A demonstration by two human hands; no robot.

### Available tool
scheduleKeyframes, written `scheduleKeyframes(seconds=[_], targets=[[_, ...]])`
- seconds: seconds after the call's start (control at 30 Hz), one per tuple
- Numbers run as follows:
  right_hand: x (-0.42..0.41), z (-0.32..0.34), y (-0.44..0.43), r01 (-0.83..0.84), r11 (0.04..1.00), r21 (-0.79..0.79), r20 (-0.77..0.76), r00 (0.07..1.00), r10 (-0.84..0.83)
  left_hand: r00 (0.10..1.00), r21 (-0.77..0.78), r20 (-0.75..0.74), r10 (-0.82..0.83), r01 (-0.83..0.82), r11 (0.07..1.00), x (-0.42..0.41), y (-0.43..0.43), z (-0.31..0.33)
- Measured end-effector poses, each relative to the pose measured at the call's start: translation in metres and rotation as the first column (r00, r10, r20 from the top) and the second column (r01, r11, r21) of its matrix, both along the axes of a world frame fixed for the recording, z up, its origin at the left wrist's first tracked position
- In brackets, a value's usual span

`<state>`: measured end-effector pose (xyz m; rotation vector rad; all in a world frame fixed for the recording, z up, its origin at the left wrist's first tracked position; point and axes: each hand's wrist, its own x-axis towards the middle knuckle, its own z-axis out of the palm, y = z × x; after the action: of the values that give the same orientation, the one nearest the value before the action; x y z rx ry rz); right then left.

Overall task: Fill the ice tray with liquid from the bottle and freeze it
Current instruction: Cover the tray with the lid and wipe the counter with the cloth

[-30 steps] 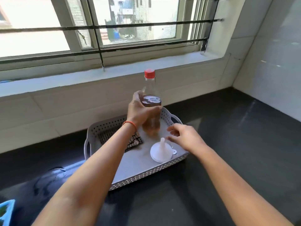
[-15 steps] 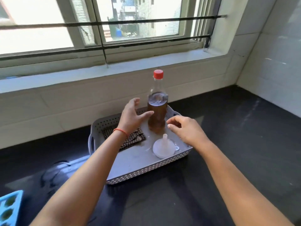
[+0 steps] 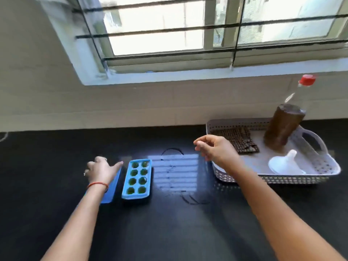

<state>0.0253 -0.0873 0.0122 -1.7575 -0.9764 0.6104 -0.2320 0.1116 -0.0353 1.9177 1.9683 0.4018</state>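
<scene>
Blue ice tray [image 3: 137,178] flat on the dark tabletop [image 3: 169,232], its eight cells filled with green liquid, left hand [image 3: 100,171] over the far end of a blue lid [image 3: 111,189] just beside the tray, cannot tell if it grips the lid, right hand [image 3: 214,150] in the air near the white basket [image 3: 301,179], fingers [image 3: 202,143] loosely curled and empty, capped bottle [image 3: 283,127] upright inside the basket.

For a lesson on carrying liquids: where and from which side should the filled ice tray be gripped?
Grip the ice tray by its two short end rims, coming in level from either end: it lies flat, eight open cells holding liquid, so tilting would likely spill.
</scene>
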Motion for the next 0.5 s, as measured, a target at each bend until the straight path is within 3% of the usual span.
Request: scheduleKeyframes(seconds=[0.13, 0.23, 0.37, 0.5], targets=[[-0.064, -0.021, 0.047, -0.119, 0.989, -0.083, -0.113, 0.988, 0.110, 0.983, -0.153, -0.184, -0.007, -0.021, 0.988, -0.051, -0.004, -0.016], [-0.101, -0.033, 0.070, -0.141, 0.981, -0.135, -0.135, 0.983, 0.123, 0.976, -0.187, -0.195, -0.093, 0.056, 0.981, -0.063, -0.001, -0.025], [-0.139, -0.038, 0.087, -0.101, 0.971, -0.216, -0.143, 0.987, 0.071, 0.983, -0.198, -0.067, -0.173, 0.157, 0.968, -0.074, 0.014, -0.025], [-0.163, -0.039, 0.092, -0.065, 0.968, -0.241, -0.207, 0.978, 0.014, 0.955, -0.047, 0.194, -0.225, 0.238, 0.970, -0.084, 0.028, -0.021]])
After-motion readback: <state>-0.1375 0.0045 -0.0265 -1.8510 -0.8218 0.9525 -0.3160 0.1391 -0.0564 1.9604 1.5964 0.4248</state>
